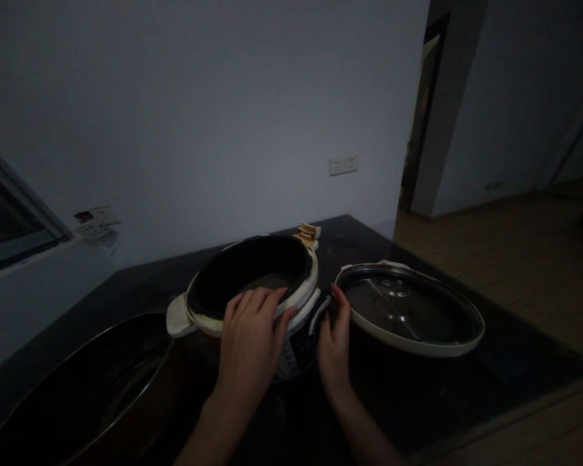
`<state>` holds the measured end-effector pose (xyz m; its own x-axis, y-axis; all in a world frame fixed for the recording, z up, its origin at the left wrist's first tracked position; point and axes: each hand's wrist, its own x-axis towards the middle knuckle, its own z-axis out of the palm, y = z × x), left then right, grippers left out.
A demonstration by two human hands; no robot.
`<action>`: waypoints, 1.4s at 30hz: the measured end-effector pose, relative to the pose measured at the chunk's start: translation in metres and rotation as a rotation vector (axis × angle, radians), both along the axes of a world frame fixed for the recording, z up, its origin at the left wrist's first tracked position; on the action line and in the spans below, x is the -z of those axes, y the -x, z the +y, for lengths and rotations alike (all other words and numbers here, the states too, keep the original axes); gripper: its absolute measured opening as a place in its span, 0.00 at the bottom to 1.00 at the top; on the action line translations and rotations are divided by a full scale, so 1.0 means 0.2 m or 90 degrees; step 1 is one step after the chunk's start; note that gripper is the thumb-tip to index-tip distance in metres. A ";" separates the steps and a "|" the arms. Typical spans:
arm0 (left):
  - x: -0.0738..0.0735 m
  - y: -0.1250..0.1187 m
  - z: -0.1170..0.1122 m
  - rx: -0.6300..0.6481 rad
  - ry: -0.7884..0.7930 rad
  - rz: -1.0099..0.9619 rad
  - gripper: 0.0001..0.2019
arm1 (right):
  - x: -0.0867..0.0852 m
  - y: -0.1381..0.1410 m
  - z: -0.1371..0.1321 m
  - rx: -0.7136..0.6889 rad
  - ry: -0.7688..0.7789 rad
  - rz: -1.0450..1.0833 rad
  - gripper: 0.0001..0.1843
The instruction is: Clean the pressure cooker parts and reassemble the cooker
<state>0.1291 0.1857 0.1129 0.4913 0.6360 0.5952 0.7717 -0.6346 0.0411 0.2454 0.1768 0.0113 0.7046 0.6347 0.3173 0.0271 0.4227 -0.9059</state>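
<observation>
A lidless electric cooker (301, 304) with a white rim and a dark inner pot (252, 265) is in front of me on the dark countertop, tilted slightly. My left hand (252, 330) grips its near rim, fingers over the edge and thumb on the outside. On the cooker's right front, my right hand (336, 343) has its fingers closed on a dark curved piece (319, 314) with a pale edge, beside the control panel (291, 356). Whether that piece is loose or attached is hard to tell in the dim light.
Right of the cooker lies a round lid (408, 310), inner side up. A large dark basin (92, 388) stands at the lower left. Behind the countertop (515, 362) rises a pale wall with a socket (343, 166); a tiled floor lies to the right.
</observation>
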 end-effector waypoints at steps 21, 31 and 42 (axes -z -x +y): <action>0.01 0.40 0.12 0.160 0.020 -0.018 0.13 | 0.02 0.23 0.04 -0.105 0.021 -0.087 0.36; -0.02 0.47 0.13 0.161 0.041 -0.021 0.13 | 0.06 0.09 0.26 -0.110 0.059 0.101 0.38; 0.01 0.47 0.14 0.148 0.039 -0.028 0.13 | 0.10 0.13 0.14 -0.067 -0.019 0.153 0.19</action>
<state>0.0352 0.2128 0.1106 0.6033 0.5446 0.5826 0.6023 -0.7900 0.1148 0.2188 0.2048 -0.0093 0.6926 0.7014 0.1684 -0.2326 0.4382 -0.8683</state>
